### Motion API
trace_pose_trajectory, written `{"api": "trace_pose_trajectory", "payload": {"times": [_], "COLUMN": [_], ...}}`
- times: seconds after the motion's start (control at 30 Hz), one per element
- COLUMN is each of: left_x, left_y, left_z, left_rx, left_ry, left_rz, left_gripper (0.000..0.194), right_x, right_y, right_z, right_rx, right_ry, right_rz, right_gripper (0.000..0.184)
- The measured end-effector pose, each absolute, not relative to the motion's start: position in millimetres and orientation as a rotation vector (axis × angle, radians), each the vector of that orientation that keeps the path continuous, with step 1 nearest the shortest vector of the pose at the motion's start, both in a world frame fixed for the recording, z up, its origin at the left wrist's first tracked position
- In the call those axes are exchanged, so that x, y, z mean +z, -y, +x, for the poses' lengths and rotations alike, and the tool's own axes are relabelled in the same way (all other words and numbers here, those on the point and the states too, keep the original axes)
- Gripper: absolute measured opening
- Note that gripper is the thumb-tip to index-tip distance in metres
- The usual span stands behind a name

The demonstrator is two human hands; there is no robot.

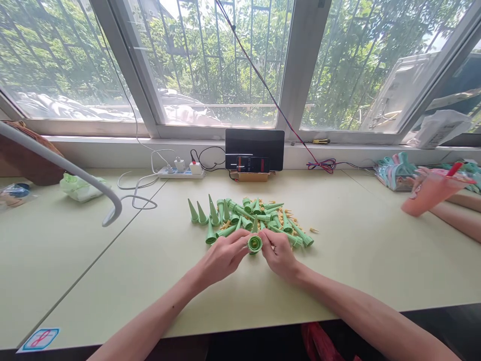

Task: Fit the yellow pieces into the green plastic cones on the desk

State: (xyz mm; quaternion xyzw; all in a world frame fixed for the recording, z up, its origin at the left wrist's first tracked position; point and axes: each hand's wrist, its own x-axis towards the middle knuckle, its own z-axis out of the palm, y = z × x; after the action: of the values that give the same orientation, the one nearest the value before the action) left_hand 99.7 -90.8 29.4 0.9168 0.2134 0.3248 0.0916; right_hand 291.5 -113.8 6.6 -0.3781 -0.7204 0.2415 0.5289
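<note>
Both my hands meet near the middle of the pale table [356, 250]. My left hand [223, 255] and my right hand [278, 253] pinch one green cone-shaped plastic piece [254, 243] between their fingertips, its open round end facing me. Just behind it lies a pile of green cones [250, 218] mixed with small yellow-tan inserts [291, 216]. Three green cones [203, 214] stand upright at the pile's left edge.
A phone [252, 164] leans on a dark tablet [254, 146] by the window sill. A white power strip [181, 173] with cables lies to its left, with a curved white lamp arm [75, 173] further left. Another person's arm [456, 218] holds a pink cup [432, 190] at right.
</note>
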Motion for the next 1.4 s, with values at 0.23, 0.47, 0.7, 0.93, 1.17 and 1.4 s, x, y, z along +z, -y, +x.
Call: {"api": "trace_pose_trajectory", "payload": {"times": [0.23,0.47,0.7,0.93,1.17,1.4], "left_x": [29,32,35,36,41,40], "left_y": [90,90,89,88,92,98], "left_z": [98,95,96,99,103,107], "left_rx": [1.069,1.097,1.078,1.286,1.093,0.884], "left_ry": [-0.637,-0.650,-0.699,-0.880,-0.866,-0.799], "left_rz": [3.005,3.124,3.048,2.600,2.319,2.265], "left_gripper": [0.045,0.053,0.044,0.023,0.048,0.059], "right_x": [5,3,8,9,11,9], "right_y": [113,113,114,116,117,116], "right_z": [291,291,291,293,293,292], "right_rx": [0.546,0.535,0.516,0.529,0.474,0.453], "right_ry": [1.730,1.746,1.746,1.641,1.661,1.716], "right_rz": [-0.932,-0.946,-0.920,-0.970,-0.947,-0.979], "right_gripper": [0.040,0.044,0.043,0.045,0.044,0.044]}}
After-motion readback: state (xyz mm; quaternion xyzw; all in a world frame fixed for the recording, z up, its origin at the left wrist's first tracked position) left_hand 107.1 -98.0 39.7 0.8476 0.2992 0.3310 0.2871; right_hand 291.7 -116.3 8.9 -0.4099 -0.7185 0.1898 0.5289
